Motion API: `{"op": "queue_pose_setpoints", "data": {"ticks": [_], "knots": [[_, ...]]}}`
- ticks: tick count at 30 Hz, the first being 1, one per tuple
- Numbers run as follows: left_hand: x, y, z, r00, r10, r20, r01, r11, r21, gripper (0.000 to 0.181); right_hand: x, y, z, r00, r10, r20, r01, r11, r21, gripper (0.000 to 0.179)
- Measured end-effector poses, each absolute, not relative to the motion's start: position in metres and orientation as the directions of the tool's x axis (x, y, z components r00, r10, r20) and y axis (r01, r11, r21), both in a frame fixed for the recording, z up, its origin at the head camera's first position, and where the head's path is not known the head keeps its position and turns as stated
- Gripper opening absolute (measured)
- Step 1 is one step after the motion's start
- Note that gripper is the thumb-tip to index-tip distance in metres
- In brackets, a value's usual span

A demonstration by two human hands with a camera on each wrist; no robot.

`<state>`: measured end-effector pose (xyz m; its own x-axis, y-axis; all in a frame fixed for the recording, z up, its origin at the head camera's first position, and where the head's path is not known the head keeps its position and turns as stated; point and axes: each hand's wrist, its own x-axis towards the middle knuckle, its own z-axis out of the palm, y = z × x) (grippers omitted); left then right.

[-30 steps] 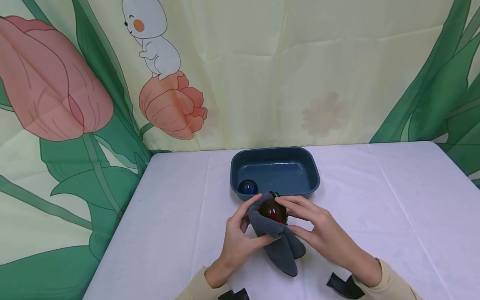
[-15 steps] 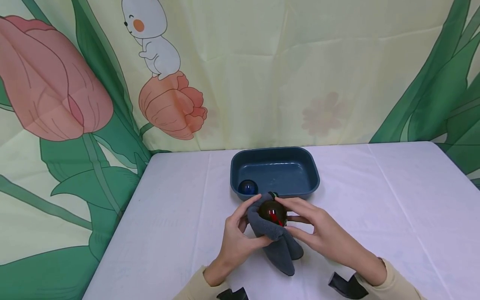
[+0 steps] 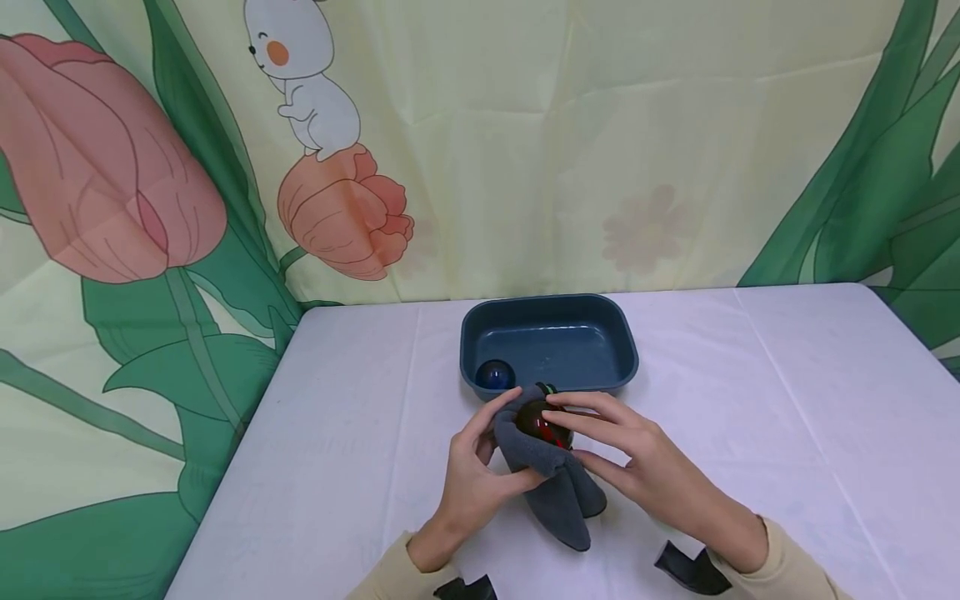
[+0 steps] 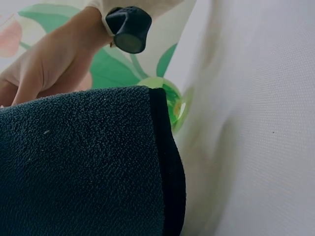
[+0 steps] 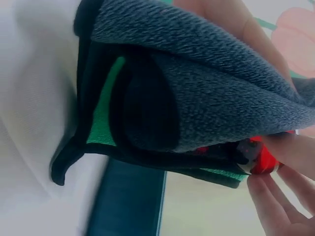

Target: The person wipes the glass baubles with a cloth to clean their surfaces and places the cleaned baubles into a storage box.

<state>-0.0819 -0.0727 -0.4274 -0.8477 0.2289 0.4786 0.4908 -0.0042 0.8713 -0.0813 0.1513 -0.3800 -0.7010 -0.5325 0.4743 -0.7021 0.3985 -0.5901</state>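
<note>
A dark glossy ball with red in it sits in a folded blue-grey cloth in front of the basin. My left hand grips the cloth from the left, thumb in front. My right hand holds the ball from the right, fingertips on its top and thumb low at its side. In the right wrist view the cloth shows black edging and a green underside, and the ball's red part is between fingers. The cloth covers much of the left wrist view.
A dark blue basin stands behind the hands, with a dark blue ball in its near left corner. A clear green round thing shows past the cloth in the left wrist view. Black pieces lie by the sleeves.
The right hand's fingers have shifted left over the ball's top, covering more of it. The cloth and ball have moved slightly left. The left hand has stayed nearly still.
</note>
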Motion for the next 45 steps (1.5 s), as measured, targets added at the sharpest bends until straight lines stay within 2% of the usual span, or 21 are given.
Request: {"op": "queue_pose_setpoints", "data": {"ticks": [11,16,19,25,30,34,37,45], "knots": [[-0.0805,-0.0714,-0.4257,-0.859,0.231,0.457,0.472,0.009,0.882,0.074,-0.0813,0.1485,-0.3848,-0.680,-0.497,0.538,-0.729,0.387,-0.564,0.074],[-0.0805,-0.0716,-0.4261,-0.843,0.240,0.481,0.499,0.015,0.867,0.077,-0.0806,0.1484,-0.3844,-0.744,-0.463,0.481,-0.656,0.375,-0.655,0.073],[-0.0806,-0.0717,-0.4261,-0.838,0.242,0.489,0.507,0.015,0.862,0.077,-0.0801,0.1483,-0.3856,-0.791,-0.437,0.429,-0.588,0.345,-0.732,0.066],[-0.0814,-0.0721,-0.4270,-0.834,0.236,0.499,0.517,0.016,0.856,0.075,-0.0792,0.1472,-0.3865,-0.822,-0.421,0.384,-0.532,0.328,-0.780,0.057],[-0.0820,-0.0721,-0.4270,-0.833,0.227,0.504,0.520,0.012,0.854,0.075,-0.0790,0.1483,-0.3829,-0.804,-0.450,0.389,-0.557,0.339,-0.758,0.063],[-0.0822,-0.0718,-0.4261,-0.832,0.226,0.507,0.522,0.007,0.853,0.075,-0.0795,0.1508,-0.3812,-0.746,-0.490,0.452,-0.648,0.373,-0.665,0.074],[-0.0823,-0.0719,-0.4256,-0.833,0.225,0.506,0.519,-0.002,0.855,0.075,-0.0803,0.1520,-0.3826,-0.710,-0.508,0.487,-0.694,0.394,-0.602,0.076],[-0.0816,-0.0716,-0.4260,-0.842,0.227,0.490,0.502,-0.006,0.865,0.074,-0.0831,0.1501,-0.3902,-0.710,-0.487,0.509,-0.700,0.403,-0.590,0.072]]}}
